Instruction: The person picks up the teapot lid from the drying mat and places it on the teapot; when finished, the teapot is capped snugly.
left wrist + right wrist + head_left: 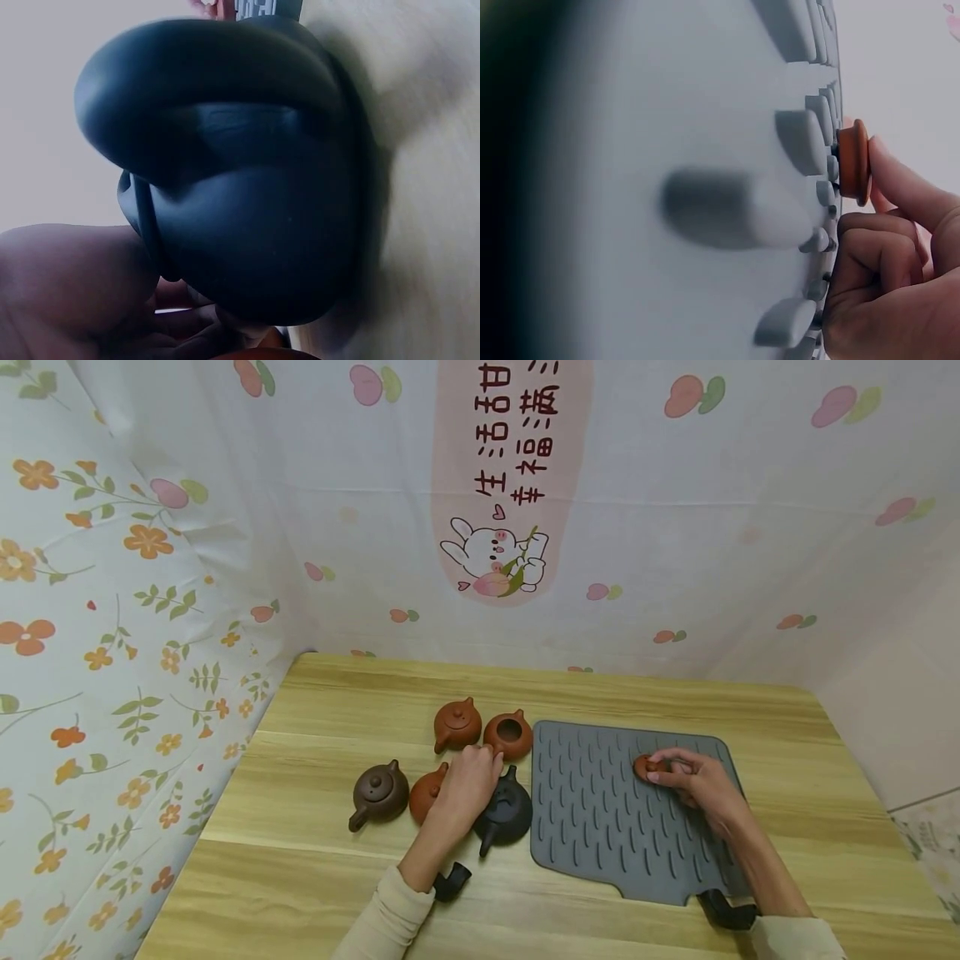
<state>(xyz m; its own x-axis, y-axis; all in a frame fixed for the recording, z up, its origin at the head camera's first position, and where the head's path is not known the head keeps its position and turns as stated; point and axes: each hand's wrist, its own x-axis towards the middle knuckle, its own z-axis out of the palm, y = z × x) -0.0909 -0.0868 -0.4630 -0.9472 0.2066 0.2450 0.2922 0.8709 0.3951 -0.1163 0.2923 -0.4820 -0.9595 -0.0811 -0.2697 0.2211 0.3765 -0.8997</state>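
A lidless reddish-brown teapot [517, 745] stands at the left edge of the grey mat, its round opening facing up. My left hand [467, 785] reaches over the other teapots, and its curled fingers grip the lidless pot at its near-left side, hiding the handle. Just below that hand sits a black teapot [508, 817], large in the left wrist view [247, 232]. My right hand [701, 785] pinches a small reddish-brown lid [642, 768] by its knob over the mat. In the right wrist view, the lid [853, 165] is right at the mat's ridges.
The ridged grey mat [585, 793] lies on the wooden table [300, 877]. Another reddish-brown teapot [457, 724] stands behind, an orange one [424, 795] partly under my left arm, and a dark brown one [380, 792] further left. Printed cloth [337, 527] hangs behind the table.
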